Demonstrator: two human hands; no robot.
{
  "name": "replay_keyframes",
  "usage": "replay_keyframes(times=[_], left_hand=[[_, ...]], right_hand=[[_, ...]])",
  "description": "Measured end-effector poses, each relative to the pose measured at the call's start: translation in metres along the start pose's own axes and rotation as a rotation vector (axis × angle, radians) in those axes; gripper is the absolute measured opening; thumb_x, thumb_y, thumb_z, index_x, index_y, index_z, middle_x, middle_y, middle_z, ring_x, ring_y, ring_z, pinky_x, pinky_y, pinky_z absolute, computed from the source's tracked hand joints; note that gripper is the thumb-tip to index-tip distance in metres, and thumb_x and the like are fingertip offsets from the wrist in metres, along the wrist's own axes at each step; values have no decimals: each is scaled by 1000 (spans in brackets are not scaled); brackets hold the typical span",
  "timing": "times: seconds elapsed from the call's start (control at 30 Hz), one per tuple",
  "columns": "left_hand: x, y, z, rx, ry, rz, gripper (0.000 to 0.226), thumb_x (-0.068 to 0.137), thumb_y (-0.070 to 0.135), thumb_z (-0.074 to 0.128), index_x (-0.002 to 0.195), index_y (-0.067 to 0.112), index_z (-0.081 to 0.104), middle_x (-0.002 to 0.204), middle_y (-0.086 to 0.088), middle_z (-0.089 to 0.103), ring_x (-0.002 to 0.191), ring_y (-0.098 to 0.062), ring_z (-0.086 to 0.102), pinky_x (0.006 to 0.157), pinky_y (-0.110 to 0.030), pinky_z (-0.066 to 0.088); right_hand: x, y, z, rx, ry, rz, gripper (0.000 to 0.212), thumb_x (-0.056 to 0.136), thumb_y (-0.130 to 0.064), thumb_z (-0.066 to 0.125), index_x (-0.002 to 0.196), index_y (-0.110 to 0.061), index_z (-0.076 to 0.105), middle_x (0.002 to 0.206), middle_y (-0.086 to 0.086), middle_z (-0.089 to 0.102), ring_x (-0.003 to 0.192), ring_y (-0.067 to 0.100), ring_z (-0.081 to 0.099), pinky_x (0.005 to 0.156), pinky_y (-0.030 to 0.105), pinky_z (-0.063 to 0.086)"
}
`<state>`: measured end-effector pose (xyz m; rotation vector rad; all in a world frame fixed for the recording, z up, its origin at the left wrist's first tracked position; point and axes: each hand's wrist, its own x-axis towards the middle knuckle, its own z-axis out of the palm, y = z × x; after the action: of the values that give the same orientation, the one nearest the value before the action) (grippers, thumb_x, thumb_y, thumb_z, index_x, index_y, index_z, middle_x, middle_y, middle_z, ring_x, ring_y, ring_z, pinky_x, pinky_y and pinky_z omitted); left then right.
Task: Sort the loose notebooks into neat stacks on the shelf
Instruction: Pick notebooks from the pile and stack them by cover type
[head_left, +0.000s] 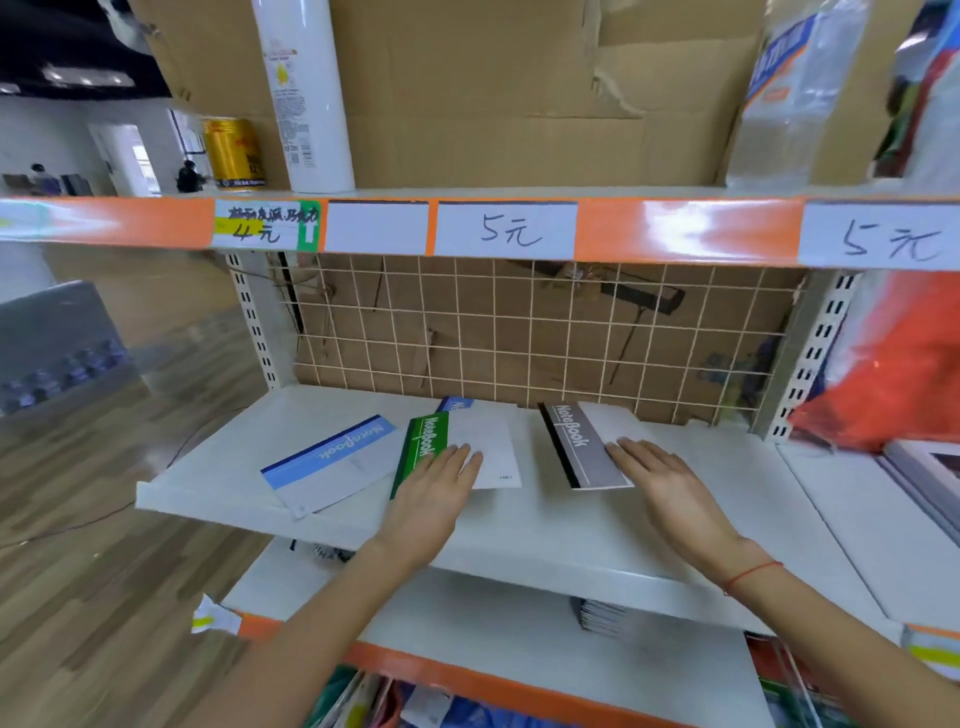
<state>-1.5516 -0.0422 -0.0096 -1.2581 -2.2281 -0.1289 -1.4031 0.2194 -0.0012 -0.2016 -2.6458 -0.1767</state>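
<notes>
Three loose notebooks lie flat on the white middle shelf (519, 535). A blue-banded notebook (332, 462) sits skewed at the left. A green-spined notebook (488, 441) lies in the middle, and my left hand (434, 493) rests on its near edge with fingers straight. A grey-and-black notebook (582, 447) lies to the right; the straight fingers of my right hand (665, 483) touch its right edge. Another blue notebook (456, 404) peeks out behind the green one.
A wire grid over cardboard (519, 332) backs the shelf. Above, an orange-edged shelf (675, 228) carries price labels, a white bottle (306, 93) and a gold can (234, 153). A small notebook stack (600, 616) sits on the lower shelf. Framed items (924, 478) lie at the right.
</notes>
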Motion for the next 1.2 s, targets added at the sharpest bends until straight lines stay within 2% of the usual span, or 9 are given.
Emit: replay_keyframes(times=[0.23,0.37,0.53,0.63,0.7,0.8,0.9,1.03,1.2], left_hand=[[-2,57,-32,-94,92,158,84,24,-18,77,106,0,70,106,-18,69,93,-32,69,74,-40,56],[-15,96,-52,-133,122,241,81,26,-20,80,105,-2,69,105,-22,68,92,-35,68,73,-43,56],[-22,151,-83,-209,145,330,82,27,-22,79,106,-4,68,106,-24,68,92,-37,68,72,-45,56],[-18,188,-96,-256,184,383,67,46,-20,73,111,-5,66,111,-26,65,96,-39,66,76,-48,54],[-13,213,-102,-283,205,429,51,65,-15,54,114,-5,64,114,-26,64,99,-39,66,79,-49,53],[3,259,-111,-299,185,450,71,46,-18,75,115,-4,64,114,-25,64,99,-39,65,79,-48,53],[19,309,-119,-316,172,496,78,36,-18,82,111,-7,65,110,-26,65,95,-40,66,74,-48,55],[45,403,-124,-329,192,532,77,37,-15,85,111,-3,66,109,-23,67,94,-36,68,74,-44,56],[76,511,-127,-389,185,557,76,40,-12,84,112,-3,62,108,-23,67,94,-36,68,72,-42,57]], right_hand=[[-85,7,-60,-54,107,89,87,31,32,52,113,2,63,109,20,65,89,43,65,59,51,56],[-137,8,-98,-123,149,129,73,45,21,47,113,2,63,108,20,66,90,42,65,60,50,56],[-205,24,-140,-166,143,221,74,50,22,46,119,2,60,115,22,63,99,44,62,67,54,54],[-241,38,-158,-183,141,303,81,46,28,55,123,2,58,120,24,61,104,46,60,77,56,53],[-265,48,-171,-216,155,349,80,47,29,58,122,2,59,119,24,62,104,46,60,80,56,53],[-300,71,-196,-264,215,364,75,51,29,60,121,3,59,116,24,62,102,45,61,77,55,54],[-332,102,-217,-300,235,348,63,56,18,40,114,8,61,107,26,64,93,45,64,70,52,55],[-391,169,-242,-311,209,417,80,38,31,56,115,9,61,108,27,64,94,45,64,72,52,55],[-462,247,-268,-327,198,497,81,39,34,61,116,6,62,111,26,64,98,45,64,69,57,54]])
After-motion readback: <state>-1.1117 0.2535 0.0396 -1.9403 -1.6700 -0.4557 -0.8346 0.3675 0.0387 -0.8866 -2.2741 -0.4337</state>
